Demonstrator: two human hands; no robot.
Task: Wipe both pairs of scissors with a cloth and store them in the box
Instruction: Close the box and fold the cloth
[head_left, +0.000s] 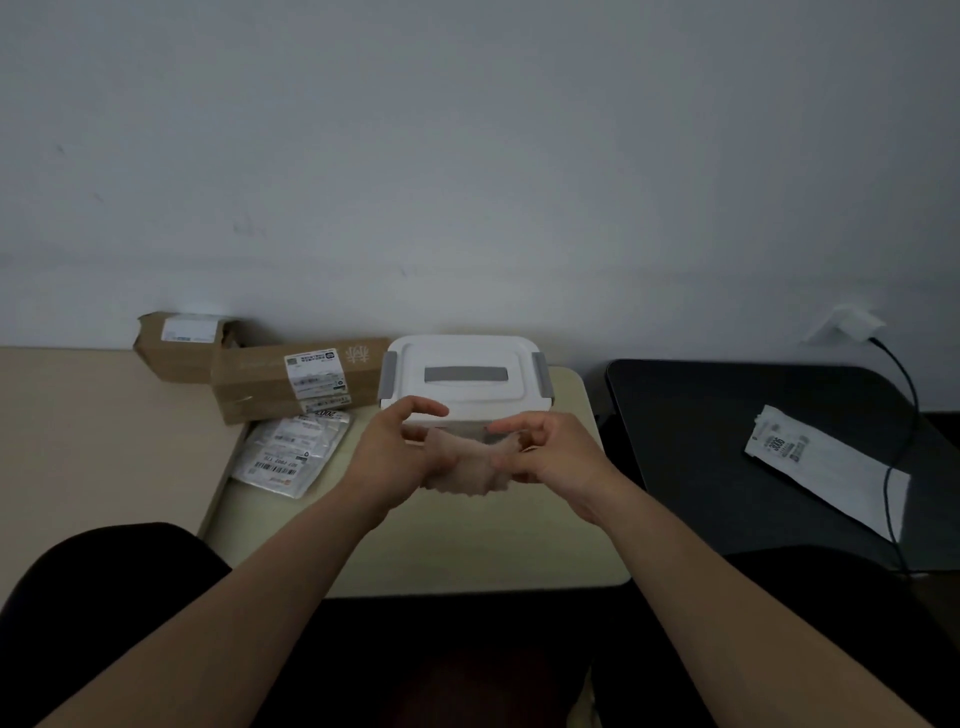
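Note:
A white plastic box (462, 364) with a grey handle and grey side clips stands closed at the far edge of the small table (467, 545). Just in front of it I hold a pale beige cloth (462, 467) bunched between both hands, above the table. My left hand (400, 447) grips the cloth's left end, thumb and fingers curved over it. My right hand (545, 447) pinches the right end with curled fingers. No scissors show in the view; whether anything lies inside the cloth cannot be told.
Two brown cardboard parcels (291, 379) and flat plastic mailers (293, 452) with barcode labels lie left of the box. A black table (727, 441) on the right carries a white mailer (821, 467) and a black cable (904, 415) from a wall plug. My dark-clothed knees sit below.

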